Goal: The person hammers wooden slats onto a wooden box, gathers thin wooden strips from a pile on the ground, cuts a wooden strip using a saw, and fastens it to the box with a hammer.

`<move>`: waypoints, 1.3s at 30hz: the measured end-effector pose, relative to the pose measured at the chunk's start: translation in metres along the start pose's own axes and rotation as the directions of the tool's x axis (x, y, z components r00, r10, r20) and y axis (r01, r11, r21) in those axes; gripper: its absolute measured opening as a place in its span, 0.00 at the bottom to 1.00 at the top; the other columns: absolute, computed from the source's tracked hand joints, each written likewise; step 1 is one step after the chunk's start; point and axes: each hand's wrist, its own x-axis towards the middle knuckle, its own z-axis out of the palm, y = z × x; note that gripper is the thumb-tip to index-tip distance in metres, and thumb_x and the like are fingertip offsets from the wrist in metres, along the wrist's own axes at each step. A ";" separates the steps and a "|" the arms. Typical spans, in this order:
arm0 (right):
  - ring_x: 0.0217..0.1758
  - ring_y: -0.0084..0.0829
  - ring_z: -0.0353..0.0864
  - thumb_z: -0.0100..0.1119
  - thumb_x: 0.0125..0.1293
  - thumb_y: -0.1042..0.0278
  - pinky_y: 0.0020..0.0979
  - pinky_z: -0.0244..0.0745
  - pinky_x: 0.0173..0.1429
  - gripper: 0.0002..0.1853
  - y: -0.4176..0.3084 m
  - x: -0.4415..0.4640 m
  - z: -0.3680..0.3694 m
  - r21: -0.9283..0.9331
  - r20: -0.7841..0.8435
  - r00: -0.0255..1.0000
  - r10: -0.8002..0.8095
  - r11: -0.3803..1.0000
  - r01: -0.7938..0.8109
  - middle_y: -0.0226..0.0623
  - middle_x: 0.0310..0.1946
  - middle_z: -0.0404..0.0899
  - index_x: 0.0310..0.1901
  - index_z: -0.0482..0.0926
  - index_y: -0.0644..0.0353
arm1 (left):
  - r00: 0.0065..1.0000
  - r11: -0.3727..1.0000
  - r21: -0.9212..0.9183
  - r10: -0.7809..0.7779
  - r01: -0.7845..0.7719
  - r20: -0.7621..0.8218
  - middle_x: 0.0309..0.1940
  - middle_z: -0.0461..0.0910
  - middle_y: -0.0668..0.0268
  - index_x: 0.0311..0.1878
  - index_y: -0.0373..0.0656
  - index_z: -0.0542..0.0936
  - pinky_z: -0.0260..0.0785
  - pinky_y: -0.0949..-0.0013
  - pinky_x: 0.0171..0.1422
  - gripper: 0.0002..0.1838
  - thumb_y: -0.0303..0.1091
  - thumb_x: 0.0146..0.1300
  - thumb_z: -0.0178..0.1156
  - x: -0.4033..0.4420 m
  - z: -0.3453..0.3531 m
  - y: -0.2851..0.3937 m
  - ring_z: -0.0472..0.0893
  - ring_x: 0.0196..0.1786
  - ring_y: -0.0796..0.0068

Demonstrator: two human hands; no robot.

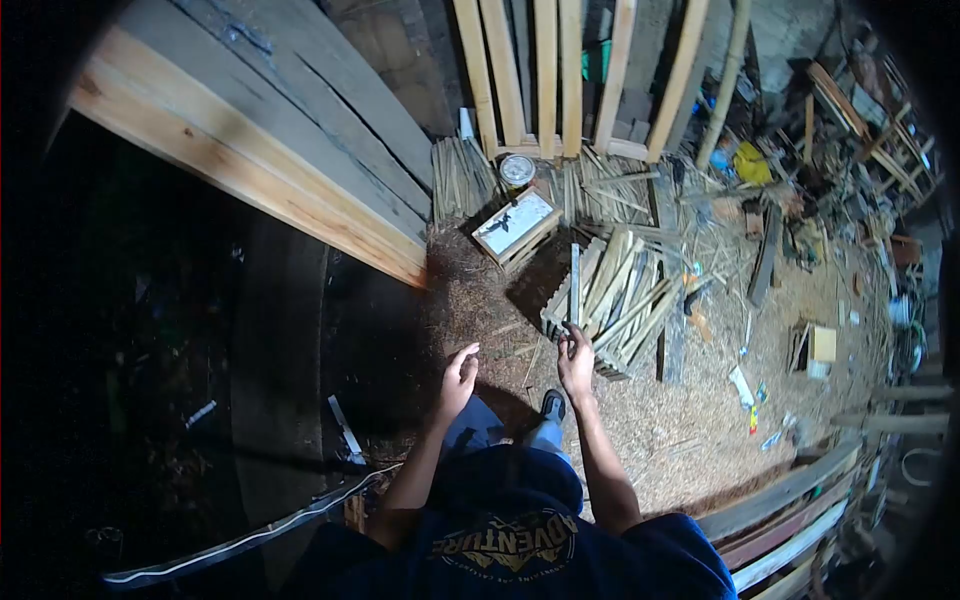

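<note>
Wood strips (pixel 625 280) lie bundled lengthwise in a slatted crate (pixel 553 316) on the chip-strewn floor, at about one o'clock from the person's body. A pale, straight, flat piece (pixel 574 275) runs along the crate's left side, its lower end at the right hand (pixel 575 365). That hand is loosely curled, with thumb and fingers bent toward the piece; whether it grips it cannot be told. The left hand (pixel 459 378) is released and holds nothing, its fingers slightly bent, well apart from the crate. At twelve o'clock, a wooden box (pixel 515 225) with a white top and a dark mark sits near the crate, with a round tin (pixel 517 170) just beyond it. Farther out, upright boards (pixel 545 75) stand in a row. Long planks (pixel 260 160) extend toward eleven o'clock. At two o'clock, a small box (pixel 822 344) rests on the floor.
</note>
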 end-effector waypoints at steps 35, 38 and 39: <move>0.72 0.60 0.71 0.75 0.62 0.55 0.51 0.67 0.76 0.41 -0.174 0.386 0.378 -0.295 0.086 0.976 -0.200 0.931 0.217 0.60 0.70 0.70 0.74 0.68 0.62 | 0.986 0.936 0.316 0.165 -0.156 -0.002 0.50 0.85 0.47 0.61 0.36 0.81 0.75 0.52 0.62 0.17 0.31 0.72 0.59 0.550 -0.255 -0.185 0.84 0.54 0.47; 0.73 0.60 0.68 0.75 0.62 0.52 0.52 0.66 0.76 0.44 -0.153 0.458 0.412 -0.342 0.137 0.979 -0.149 0.921 0.188 0.59 0.72 0.68 0.76 0.65 0.60 | 0.986 0.919 0.362 0.166 -0.160 0.013 0.55 0.83 0.45 0.63 0.36 0.79 0.73 0.51 0.66 0.19 0.30 0.72 0.60 0.595 -0.237 -0.231 0.82 0.58 0.44; 0.73 0.60 0.68 0.75 0.62 0.52 0.52 0.66 0.76 0.45 -0.148 0.476 0.422 -0.375 0.134 0.982 -0.130 0.911 0.172 0.59 0.71 0.68 0.76 0.65 0.60 | 0.989 0.922 0.360 0.145 -0.142 0.018 0.55 0.83 0.45 0.63 0.36 0.79 0.73 0.51 0.66 0.19 0.30 0.72 0.60 0.610 -0.230 -0.246 0.82 0.58 0.44</move>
